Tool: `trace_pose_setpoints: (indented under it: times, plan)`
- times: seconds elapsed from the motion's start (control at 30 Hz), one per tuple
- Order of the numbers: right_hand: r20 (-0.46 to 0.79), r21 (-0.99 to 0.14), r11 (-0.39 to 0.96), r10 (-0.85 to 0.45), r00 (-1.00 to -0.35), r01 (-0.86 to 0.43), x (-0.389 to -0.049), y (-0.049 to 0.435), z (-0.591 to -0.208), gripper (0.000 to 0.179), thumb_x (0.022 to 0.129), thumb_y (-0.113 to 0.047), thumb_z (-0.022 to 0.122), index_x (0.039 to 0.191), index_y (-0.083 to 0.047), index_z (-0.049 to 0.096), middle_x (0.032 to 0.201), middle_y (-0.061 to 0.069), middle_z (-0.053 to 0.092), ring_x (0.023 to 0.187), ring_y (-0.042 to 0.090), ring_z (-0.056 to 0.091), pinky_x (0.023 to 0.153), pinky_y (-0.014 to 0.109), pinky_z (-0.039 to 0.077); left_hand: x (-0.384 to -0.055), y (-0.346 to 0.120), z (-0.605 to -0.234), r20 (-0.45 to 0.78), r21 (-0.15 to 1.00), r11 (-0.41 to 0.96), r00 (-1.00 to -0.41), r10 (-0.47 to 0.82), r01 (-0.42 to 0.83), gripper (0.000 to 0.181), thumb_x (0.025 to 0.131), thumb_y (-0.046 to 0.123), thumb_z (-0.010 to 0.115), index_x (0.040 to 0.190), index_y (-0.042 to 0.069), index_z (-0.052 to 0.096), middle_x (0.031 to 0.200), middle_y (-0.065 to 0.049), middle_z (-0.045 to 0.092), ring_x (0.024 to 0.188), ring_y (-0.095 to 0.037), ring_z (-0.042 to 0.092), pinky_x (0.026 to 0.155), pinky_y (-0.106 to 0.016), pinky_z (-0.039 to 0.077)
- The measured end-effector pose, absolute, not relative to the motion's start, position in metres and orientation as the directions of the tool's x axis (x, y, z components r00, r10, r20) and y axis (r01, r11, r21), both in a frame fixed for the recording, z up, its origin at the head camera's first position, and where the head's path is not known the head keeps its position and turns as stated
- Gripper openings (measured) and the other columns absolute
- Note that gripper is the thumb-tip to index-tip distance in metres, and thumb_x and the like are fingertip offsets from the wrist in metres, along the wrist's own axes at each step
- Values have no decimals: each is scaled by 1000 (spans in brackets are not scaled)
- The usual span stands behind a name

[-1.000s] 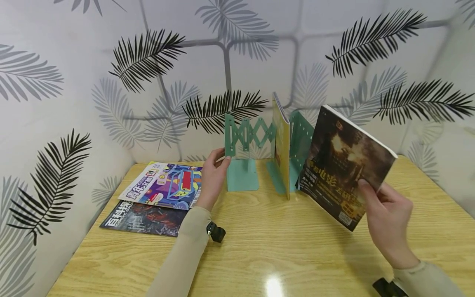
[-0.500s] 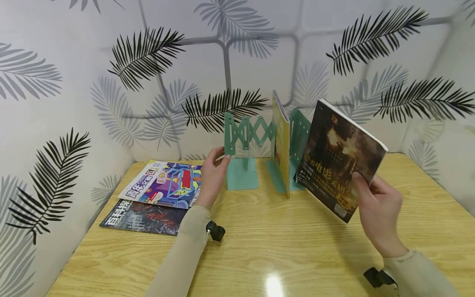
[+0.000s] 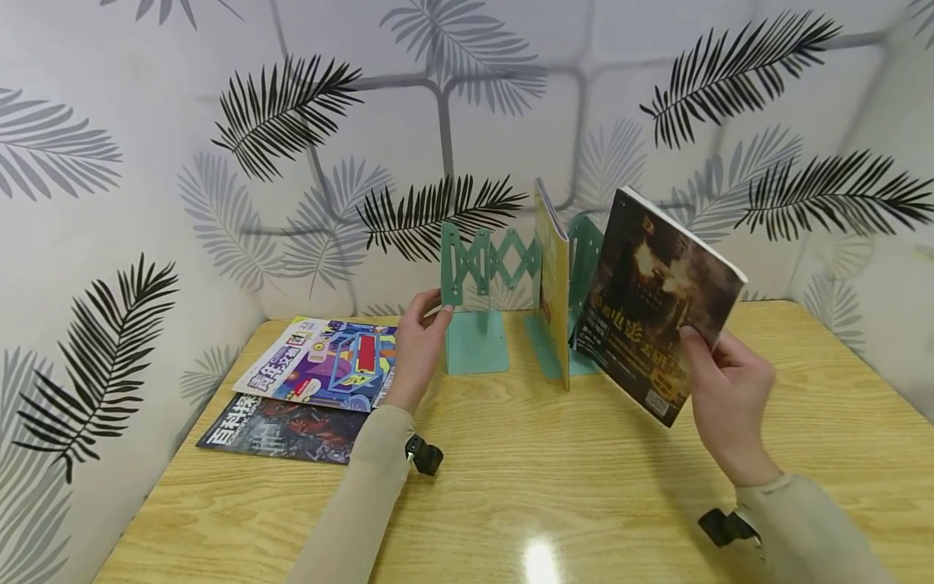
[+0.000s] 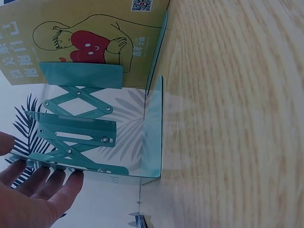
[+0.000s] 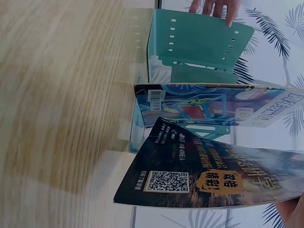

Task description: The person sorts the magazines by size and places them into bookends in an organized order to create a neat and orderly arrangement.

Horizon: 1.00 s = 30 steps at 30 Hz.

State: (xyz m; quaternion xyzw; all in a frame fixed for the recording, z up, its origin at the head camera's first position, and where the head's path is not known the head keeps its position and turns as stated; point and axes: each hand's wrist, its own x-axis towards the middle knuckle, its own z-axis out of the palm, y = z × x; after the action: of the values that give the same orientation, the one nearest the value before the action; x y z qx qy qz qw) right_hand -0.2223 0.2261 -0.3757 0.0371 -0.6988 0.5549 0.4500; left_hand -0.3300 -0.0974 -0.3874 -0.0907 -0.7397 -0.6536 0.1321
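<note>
The fingers of the right hand (image 3: 730,397) pinch a dark-covered paper magazine (image 3: 649,304), tilted over the wood-grain tabletop (image 3: 511,487). The fingers of the left hand (image 3: 418,349) pinch the left end of a green metal expanding book rack (image 3: 474,347). Inside it, a yellow-covered magazine (image 3: 556,300) stands upright.

we face pale walls (image 3: 511,138) printed with black and grey feathery leaves (image 3: 284,118), rising behind and beside a wood-grained table (image 3: 525,478); a white gleam of light (image 3: 540,561) lies on its top.
</note>
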Motion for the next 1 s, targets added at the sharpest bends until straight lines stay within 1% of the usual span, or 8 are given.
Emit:
trace_pose_setpoints:
  times: [0.1,0.27,0.33,0.47,0.57,0.7,0.9,1.0]
  plan:
    - [664,-748,382,448,-599,-543,-226,225,-375,18,93,-6,67,107,1,75,80,-3,72,45,6,48,42,18,37,-330,-98,-388,314,943,129,-949,-39,307,35,101,24,56,135,15,56,134,-3,55,118,-21,55,100,-40,46]
    - [652,-758,370,453,-608,-537,-230,224,-373,21,94,-9,66,113,-4,75,84,-3,73,43,12,52,39,19,39,-331,-98,-390,313,943,133,-949,-38,306,35,102,26,56,135,16,55,134,-2,55,118,-20,55,100,-39,46]
    - [648,-761,363,459,-608,-537,-232,223,-372,21,95,-9,66,112,-4,75,86,-2,74,43,12,52,39,19,38,-331,-99,-390,311,944,131,-950,-38,304,35,102,26,56,135,16,56,134,-2,55,118,-20,55,100,-40,46]
    - [638,-769,349,470,-610,-535,-235,221,-372,18,94,-8,65,108,0,76,80,1,73,41,9,48,39,19,36,-331,-98,-391,307,946,115,-951,-34,302,35,102,25,57,135,16,56,134,-3,55,119,-22,55,99,-41,46]
    - [644,-764,361,461,-610,-534,-237,220,-373,18,95,-7,65,107,1,76,70,7,68,41,6,41,40,20,31,-331,-98,-391,308,946,114,-951,-31,303,35,102,24,56,136,17,56,135,-3,55,119,-22,55,100,-42,46]
    - [662,-749,369,452,-598,-550,-241,218,-373,18,95,-6,64,107,3,75,66,12,63,43,7,37,42,21,29,-331,-97,-391,313,943,129,-949,-31,307,34,102,25,56,135,18,56,135,-1,55,119,-20,55,100,-42,45]
    - [662,-747,340,467,-586,-572,-250,212,-371,18,94,-4,64,103,7,74,65,8,60,46,6,37,43,20,28,-332,-97,-391,318,941,134,-947,-32,312,34,102,27,55,135,18,56,134,0,55,119,-19,55,100,-42,45]
    - [666,-743,349,472,-578,-571,-252,208,-369,17,94,-3,63,100,8,74,61,9,56,45,7,36,43,21,27,-332,-97,-391,318,941,136,-948,-33,311,35,102,27,56,135,18,56,134,0,55,119,-19,55,100,-41,46]
